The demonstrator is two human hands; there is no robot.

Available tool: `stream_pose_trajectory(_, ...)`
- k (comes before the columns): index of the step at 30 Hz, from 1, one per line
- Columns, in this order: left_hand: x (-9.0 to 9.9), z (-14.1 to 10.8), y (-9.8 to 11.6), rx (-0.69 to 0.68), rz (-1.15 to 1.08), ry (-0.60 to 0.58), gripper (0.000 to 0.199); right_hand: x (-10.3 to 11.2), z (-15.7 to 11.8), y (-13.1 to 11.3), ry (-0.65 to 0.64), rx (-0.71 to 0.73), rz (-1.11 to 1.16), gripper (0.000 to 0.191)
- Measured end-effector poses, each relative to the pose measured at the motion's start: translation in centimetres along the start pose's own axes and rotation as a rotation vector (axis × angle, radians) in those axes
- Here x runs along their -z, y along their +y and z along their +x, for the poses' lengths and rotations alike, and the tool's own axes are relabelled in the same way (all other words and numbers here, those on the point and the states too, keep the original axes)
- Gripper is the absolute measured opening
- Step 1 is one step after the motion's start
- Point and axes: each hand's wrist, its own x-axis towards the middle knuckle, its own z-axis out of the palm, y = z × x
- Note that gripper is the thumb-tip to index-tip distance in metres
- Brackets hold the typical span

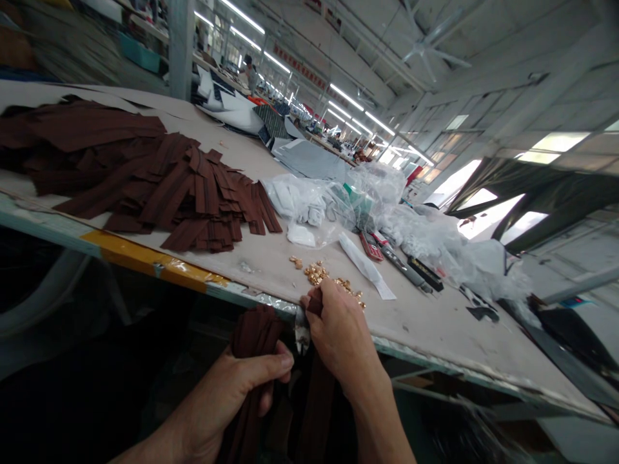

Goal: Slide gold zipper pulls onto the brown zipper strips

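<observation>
My left hand (pixel 246 380) is closed around a bundle of brown zipper strips (pixel 254 335), held in front of the table edge with their lower ends hanging down. In my right hand (pixel 336 325) the fingers pinch the end of a single brown zipper strip (pixel 316 393), which hangs below the edge. A small metal piece (pixel 302 328) at the table edge sits beside my right fingertips; its details are unclear. Just beyond that hand lie small gold zipper sliders (pixel 316 273) in a loose heap, partly hidden by my knuckles.
A large pile of brown zipper strips (pixel 178 187) covers the left of the table (pixel 271 274). Clear plastic bags (pixel 319 203), a white paper strip (pixel 366 264), a red calculator-like item (pixel 371 246) and a black box (pixel 425 273) lie behind and to the right. A post (pixel 181 51) rises behind.
</observation>
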Motion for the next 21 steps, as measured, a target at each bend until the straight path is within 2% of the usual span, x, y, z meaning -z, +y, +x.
stream_pose_trajectory(4,-0.1,-0.1,0.0,0.019,-0.009,-0.001,0.015,0.0,-1.5,0.3,0.066,0.036,0.174,0.007)
stream_pose_trajectory(9,0.0,0.1,-0.1,0.059,0.007,-0.001,0.031,-0.1,-5.0,0.5,0.127,0.086,0.418,0.010)
stream_pose_trajectory(12,0.1,0.1,-0.2,0.054,0.044,0.023,0.033,-0.7,-6.4,0.6,0.104,0.131,0.432,0.011)
stream_pose_trajectory(14,0.1,0.0,-0.2,0.040,0.059,0.036,0.025,-1.1,-6.6,0.5,0.113,0.137,0.424,0.010)
stream_pose_trajectory(18,0.0,-0.1,-0.2,0.034,0.035,0.057,0.009,-1.3,-6.1,0.1,0.133,0.042,0.509,0.012)
stream_pose_trajectory(21,0.1,-0.1,-0.3,0.047,0.005,0.009,0.010,-1.4,-5.5,-0.1,0.016,-0.159,0.763,0.011)
